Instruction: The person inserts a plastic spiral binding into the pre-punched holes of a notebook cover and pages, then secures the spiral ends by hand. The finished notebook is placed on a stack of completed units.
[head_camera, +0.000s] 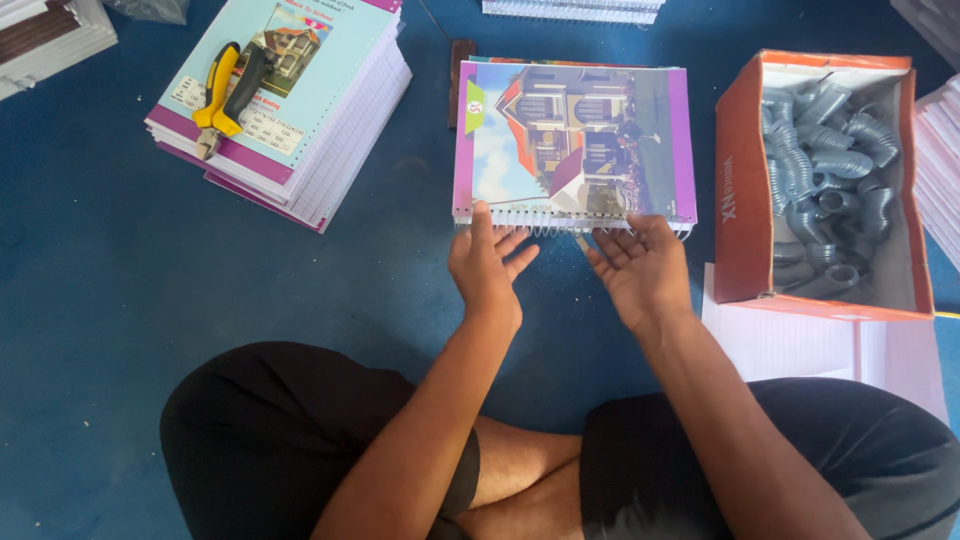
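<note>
Left hand (487, 265) open, fingers spread, fingertips touching the spiral-bound edge of the notebook (575, 140). Right hand (638, 268) open too, palm up, fingertips resting on the same wire spiral (570, 222), just beside the left. Holding nothing in either; both only pressed to the binding. Notebook lying flat on the blue floor (90, 270) directly beyond both hands, cover showing a house picture with purple borders. Off to the right of the right hand, an orange cardboard box (740, 200) filled with grey coiled binding spirals (825, 160); below it, a sheet stack of white ruled pages (800, 345). Far beyond the left hand and leftward, a stack of notebooks (320, 130) carrying yellow-and-black pliers (228, 95). Crossed legs in dark shorts nearest the camera.
</note>
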